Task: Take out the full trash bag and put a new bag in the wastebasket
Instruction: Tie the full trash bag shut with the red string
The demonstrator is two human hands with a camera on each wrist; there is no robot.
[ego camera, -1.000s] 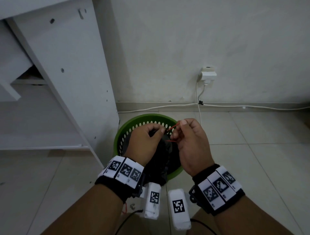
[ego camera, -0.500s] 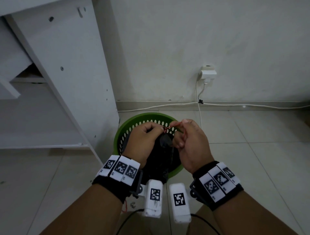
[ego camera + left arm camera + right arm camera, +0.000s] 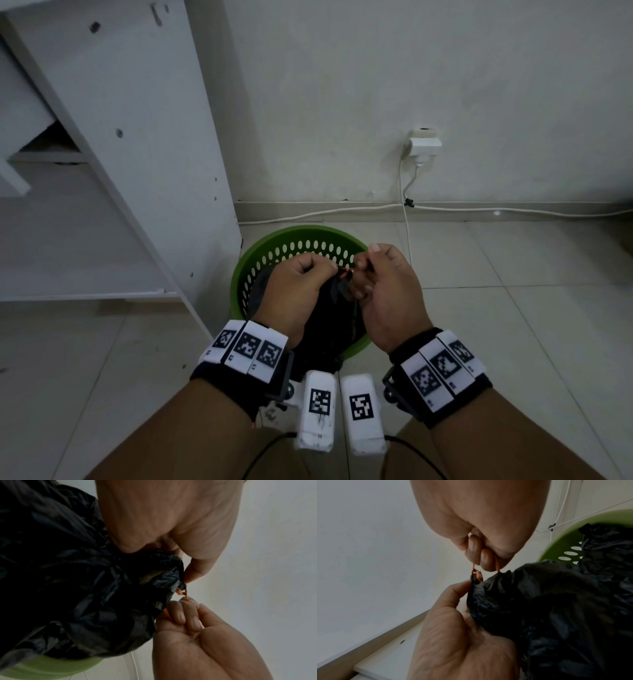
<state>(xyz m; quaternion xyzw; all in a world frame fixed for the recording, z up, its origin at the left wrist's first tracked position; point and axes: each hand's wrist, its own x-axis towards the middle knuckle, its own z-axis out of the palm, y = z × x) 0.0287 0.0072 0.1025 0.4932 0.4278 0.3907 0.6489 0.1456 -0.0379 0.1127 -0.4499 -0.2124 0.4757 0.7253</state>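
A black trash bag (image 3: 329, 318) sits in the green perforated wastebasket (image 3: 274, 246) on the floor, with its top gathered into a neck. My left hand (image 3: 308, 277) grips that neck (image 3: 163, 577). My right hand (image 3: 380, 274) pinches a thin orange band (image 3: 344, 273) that is wound around the tip of the neck. In the left wrist view, the band (image 3: 184, 594) runs from the neck into the right hand's curled fingers (image 3: 185, 614). In the right wrist view, the right hand's fingers (image 3: 481, 555) hold two strands of the band (image 3: 475, 573) just above the bag (image 3: 556, 608).
The white side panel of a piece of furniture (image 3: 137, 137) stands close to the left of the basket. On the wall behind is a socket with a plug (image 3: 424, 144), and a white cable (image 3: 513, 209) runs along the skirting. Tiled floor (image 3: 513, 325) lies to the right.
A second ago the orange band was stretched out between my hands. It is now short and tight at the bag's neck, and my hands have drawn closer together.
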